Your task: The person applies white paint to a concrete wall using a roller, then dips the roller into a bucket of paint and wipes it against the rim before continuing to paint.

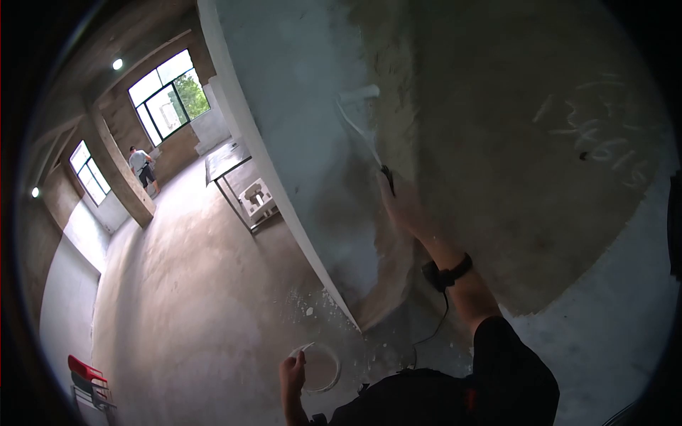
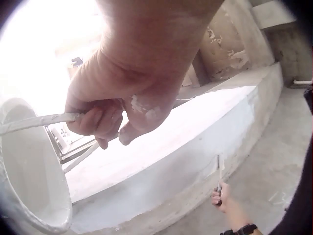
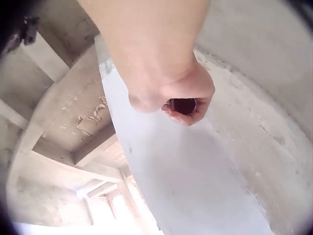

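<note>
In the head view my right hand (image 1: 403, 207) grips the dark handle of a paint roller (image 1: 361, 92), arm stretched up along the wall. The white roller head lies against a pale coated strip of wall (image 1: 298, 85), near its border with bare plaster. The right wrist view shows the dark butt of the roller handle (image 3: 184, 106) inside my curled fingers; the roller head is hidden there. Low down, my left hand (image 1: 292, 376) holds a white bucket (image 1: 337, 376) by its handle. White smears mark that hand in the left wrist view, where the bucket handle (image 2: 39, 121) passes through the fingers.
A wall edge (image 1: 280, 206) runs down left of the work, with white splashes (image 1: 310, 311) on the floor below. Farther off stand a table (image 1: 229, 160), a person (image 1: 142, 167), a pillar (image 1: 117, 156) and a red chair (image 1: 87, 369). Chalk-like writing (image 1: 593, 131) marks the right wall.
</note>
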